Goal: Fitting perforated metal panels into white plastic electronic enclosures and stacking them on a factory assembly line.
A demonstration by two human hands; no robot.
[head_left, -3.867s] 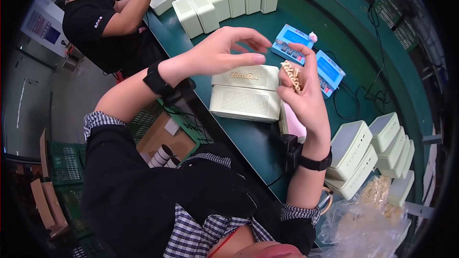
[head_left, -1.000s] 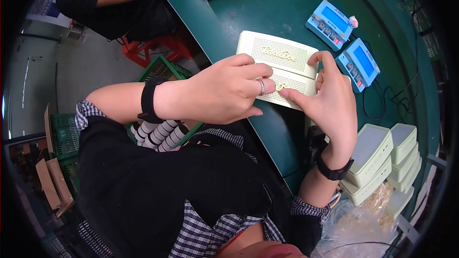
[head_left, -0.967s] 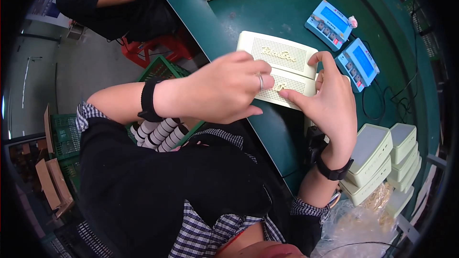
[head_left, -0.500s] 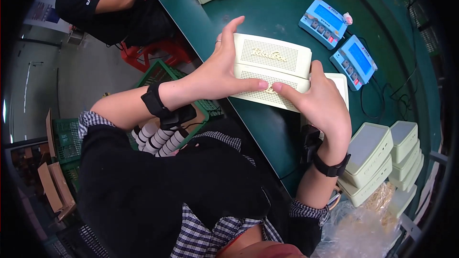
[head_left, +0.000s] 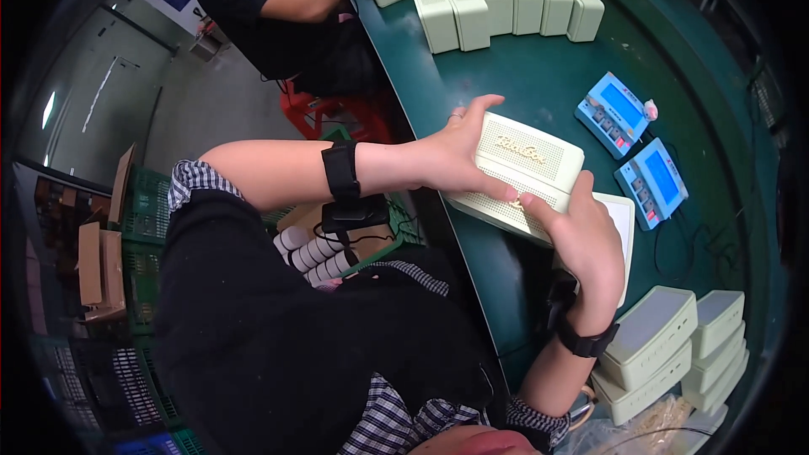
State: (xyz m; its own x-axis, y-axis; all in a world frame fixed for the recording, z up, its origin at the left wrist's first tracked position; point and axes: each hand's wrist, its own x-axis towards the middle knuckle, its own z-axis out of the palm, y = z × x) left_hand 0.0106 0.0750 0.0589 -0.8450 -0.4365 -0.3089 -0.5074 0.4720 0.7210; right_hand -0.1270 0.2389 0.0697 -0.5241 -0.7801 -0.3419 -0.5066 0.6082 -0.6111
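Two cream speaker boxes with dotted grilles and raised gold lettering are held side by side over the green table. My left hand (head_left: 455, 160) grips their left ends, its thumb laid across the front of the nearer speaker box (head_left: 489, 212). From the right, my right hand (head_left: 590, 236) closes on the other ends, its thumb tip almost meeting the left thumb. The farther speaker box (head_left: 529, 152) shows most of its grille. Fingers beneath both boxes are hidden. Another cream box (head_left: 623, 212) with a pale panel lies on the table, partly behind my right hand.
Two blue devices with screens (head_left: 622, 108) sit on the table (head_left: 506, 76) at right, cables trailing. Several cream boxes (head_left: 506, 0) stand in a row at the back. More are stacked (head_left: 653, 333) at lower right near clear plastic bags. A co-worker (head_left: 286, 8) sits at far left.
The view has shifted, so the table and boxes appear lower and farther right, and more of the back row shows. Both hands keep the same hold on the two speaker boxes.
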